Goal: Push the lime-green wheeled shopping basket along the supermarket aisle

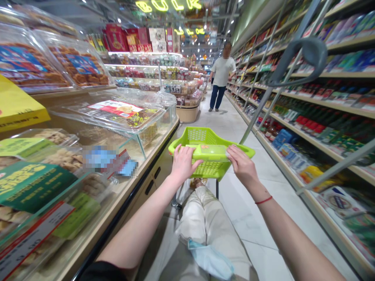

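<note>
A lime-green plastic shopping basket [205, 136] stands on a metal-framed cart just in front of me. A flat box [212, 156] with a green lid and a clear section lies across the basket's near rim. My left hand [184, 164] is shut on the box's left end, and my right hand [241, 164] grips its right end. Both hands are also right at the basket's rim. The box's lower side and most of the cart frame are hidden.
A long bulk-food counter [117, 183] with clear-lidded bins runs along my left. Packed grocery shelves [316, 101] line the right. A person in a white shirt [222, 76] stands far down the tiled aisle. A grey curved handle [301, 62] crosses the upper right.
</note>
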`<state>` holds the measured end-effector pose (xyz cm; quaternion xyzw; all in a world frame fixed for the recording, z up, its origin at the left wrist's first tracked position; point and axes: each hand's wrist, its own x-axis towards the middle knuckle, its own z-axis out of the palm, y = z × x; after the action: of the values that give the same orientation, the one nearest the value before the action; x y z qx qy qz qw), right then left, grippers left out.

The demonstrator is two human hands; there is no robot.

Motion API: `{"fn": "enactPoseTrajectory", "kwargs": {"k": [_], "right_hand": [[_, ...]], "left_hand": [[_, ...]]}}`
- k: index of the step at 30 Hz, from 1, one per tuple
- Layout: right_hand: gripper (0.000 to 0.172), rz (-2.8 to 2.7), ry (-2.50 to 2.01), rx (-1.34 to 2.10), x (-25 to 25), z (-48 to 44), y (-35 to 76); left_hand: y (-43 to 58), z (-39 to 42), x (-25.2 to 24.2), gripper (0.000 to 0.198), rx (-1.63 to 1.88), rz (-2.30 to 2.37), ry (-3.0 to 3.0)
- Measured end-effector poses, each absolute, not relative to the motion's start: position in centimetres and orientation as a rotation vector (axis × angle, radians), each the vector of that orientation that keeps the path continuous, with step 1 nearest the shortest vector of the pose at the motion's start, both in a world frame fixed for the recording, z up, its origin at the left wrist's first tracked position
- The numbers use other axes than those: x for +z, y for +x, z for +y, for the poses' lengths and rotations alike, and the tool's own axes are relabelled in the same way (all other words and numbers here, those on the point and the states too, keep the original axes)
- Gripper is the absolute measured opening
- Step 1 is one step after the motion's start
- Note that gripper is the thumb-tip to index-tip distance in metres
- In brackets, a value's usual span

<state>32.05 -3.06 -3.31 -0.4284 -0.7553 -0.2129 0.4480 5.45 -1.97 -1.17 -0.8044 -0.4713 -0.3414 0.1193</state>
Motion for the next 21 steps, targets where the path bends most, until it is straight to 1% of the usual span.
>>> {"fn": "enactPoseTrajectory", "kwargs": {"k": [5, 10, 16, 21], "right_hand": [[0.032, -1.7, -1.153, -0.497, -4.1, -3.4, 34.7], [0.034, -1.498, -1.145, -0.509, -4.5, -3.3, 30.0], [0.033, -1.742, -1.052, -0.505, -3.2, -3.0, 22.0], [0.031, -1.897, -0.952, -0.547, -2.7, -2.9, 21.0]], "left_hand": [[5.6, -2.1, -1.1, 0.034, -0.994, -1.386, -2.359], [5.7, -2.2, -1.2, 0.034, -1.014, -1.39, -2.347], [5.8, -2.3, -1.1, 0.033, -1.005, -1.401, -2.329], [5.6, -2.4, -1.2, 0.03, -0.997, -1.395, -2.329]]}}
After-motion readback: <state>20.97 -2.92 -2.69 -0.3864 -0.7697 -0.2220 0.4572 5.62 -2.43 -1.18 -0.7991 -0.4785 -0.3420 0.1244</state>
